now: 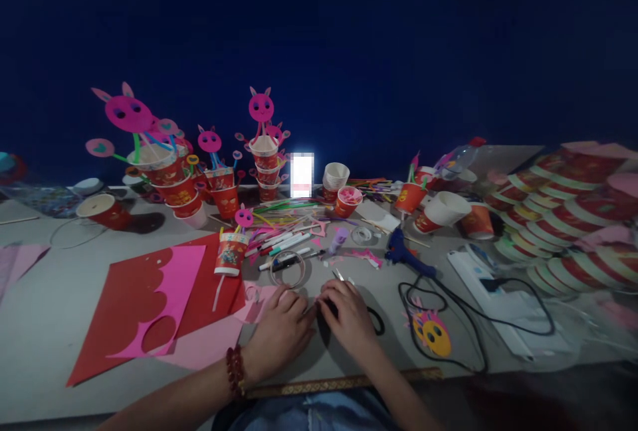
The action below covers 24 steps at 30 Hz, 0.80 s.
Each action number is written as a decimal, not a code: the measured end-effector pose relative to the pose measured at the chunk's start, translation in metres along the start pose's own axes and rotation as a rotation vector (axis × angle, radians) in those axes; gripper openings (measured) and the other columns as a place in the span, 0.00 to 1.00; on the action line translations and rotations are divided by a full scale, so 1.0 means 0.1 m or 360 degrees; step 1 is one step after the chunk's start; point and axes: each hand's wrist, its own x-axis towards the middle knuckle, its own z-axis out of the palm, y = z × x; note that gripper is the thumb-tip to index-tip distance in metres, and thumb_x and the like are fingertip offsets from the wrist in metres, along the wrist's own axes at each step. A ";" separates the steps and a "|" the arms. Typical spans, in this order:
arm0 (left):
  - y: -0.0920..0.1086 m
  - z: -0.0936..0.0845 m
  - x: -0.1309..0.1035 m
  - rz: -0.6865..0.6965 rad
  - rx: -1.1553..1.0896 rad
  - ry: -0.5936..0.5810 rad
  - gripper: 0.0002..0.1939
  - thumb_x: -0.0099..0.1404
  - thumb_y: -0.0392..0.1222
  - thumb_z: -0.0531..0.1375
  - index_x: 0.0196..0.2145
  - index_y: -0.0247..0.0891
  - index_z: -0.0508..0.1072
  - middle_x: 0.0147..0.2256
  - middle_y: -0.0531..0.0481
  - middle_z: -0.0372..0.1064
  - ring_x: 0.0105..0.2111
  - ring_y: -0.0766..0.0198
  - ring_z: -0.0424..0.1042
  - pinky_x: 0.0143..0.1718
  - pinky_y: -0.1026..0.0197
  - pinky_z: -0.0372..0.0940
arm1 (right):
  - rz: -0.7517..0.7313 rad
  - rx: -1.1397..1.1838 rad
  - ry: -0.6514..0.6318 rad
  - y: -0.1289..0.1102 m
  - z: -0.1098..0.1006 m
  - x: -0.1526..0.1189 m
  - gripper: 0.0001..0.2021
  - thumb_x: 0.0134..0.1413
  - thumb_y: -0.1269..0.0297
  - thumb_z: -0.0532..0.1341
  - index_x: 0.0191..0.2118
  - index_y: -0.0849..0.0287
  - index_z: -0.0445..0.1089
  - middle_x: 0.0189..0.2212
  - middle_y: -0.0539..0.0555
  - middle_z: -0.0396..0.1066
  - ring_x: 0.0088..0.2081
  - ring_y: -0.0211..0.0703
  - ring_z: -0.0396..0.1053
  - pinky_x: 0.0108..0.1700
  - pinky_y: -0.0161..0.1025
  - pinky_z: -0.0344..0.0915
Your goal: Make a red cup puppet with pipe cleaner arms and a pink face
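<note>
My left hand (282, 328), with a dark red bead bracelet (234, 371) on its wrist, is closed, fingertips bent towards the right hand. My right hand (346, 317) pinches close beside it, the fingertips nearly meeting. Whatever lies between the fingers is too small to make out. Under and behind the right hand lie scissors; a black handle loop (377, 321) shows on its right. Pink paper (209, 346) lies left of my left hand, near a red sheet (107, 325) and a cut magenta sheet (187, 278). A roll of clear tape (288, 268) lies just beyond my hands.
Red paper cups with pink animal faces (261, 109) stand at the back left. A blue glue gun (406, 252) with a looping black cable lies right, by a white power strip (493, 305). Yellow-and-pink face cutouts (436, 337) lie near the cable. Stacked cups (563, 218) fill the far right.
</note>
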 end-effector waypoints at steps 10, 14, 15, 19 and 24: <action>0.00 0.04 -0.02 0.0004 -0.0023 0.0046 0.20 0.67 0.49 0.63 0.55 0.43 0.69 0.44 0.47 0.71 0.47 0.52 0.66 0.61 0.41 0.53 | -0.0072 -0.0124 0.0071 0.06 -0.16 -0.07 0.19 0.58 0.77 0.53 0.50 0.55 0.74 0.46 0.59 0.74 0.45 0.52 0.72 0.48 0.49 0.70; 0.00 0.05 -0.03 -0.0007 -0.0044 0.0063 0.24 0.67 0.50 0.63 0.58 0.42 0.67 0.43 0.47 0.71 0.47 0.51 0.66 0.62 0.40 0.53 | -0.0201 -0.0135 -0.0151 0.04 -0.21 -0.14 0.23 0.54 0.80 0.55 0.50 0.51 0.76 0.46 0.56 0.74 0.46 0.51 0.70 0.50 0.48 0.70; 0.00 0.04 -0.03 -0.0008 -0.0043 0.0059 0.24 0.66 0.50 0.63 0.57 0.42 0.68 0.43 0.47 0.71 0.47 0.51 0.67 0.62 0.40 0.53 | -0.0201 -0.0162 -0.0176 0.03 -0.21 -0.16 0.23 0.54 0.80 0.56 0.49 0.51 0.76 0.46 0.56 0.74 0.46 0.52 0.70 0.50 0.48 0.70; -0.02 -0.02 -0.02 0.0000 -0.0127 0.0069 0.19 0.66 0.48 0.64 0.53 0.42 0.71 0.42 0.48 0.72 0.46 0.51 0.68 0.62 0.41 0.52 | -0.0180 -0.0131 -0.0140 0.05 -0.21 -0.17 0.23 0.54 0.81 0.55 0.51 0.53 0.76 0.46 0.57 0.75 0.46 0.52 0.70 0.50 0.49 0.71; -0.28 -0.15 0.03 -0.0130 -0.0256 0.0329 0.08 0.68 0.33 0.58 0.44 0.42 0.73 0.41 0.49 0.74 0.44 0.56 0.69 0.58 0.46 0.57 | -0.0170 0.0019 0.0165 0.10 -0.21 -0.13 0.16 0.61 0.76 0.53 0.47 0.54 0.74 0.43 0.57 0.76 0.44 0.51 0.72 0.49 0.48 0.71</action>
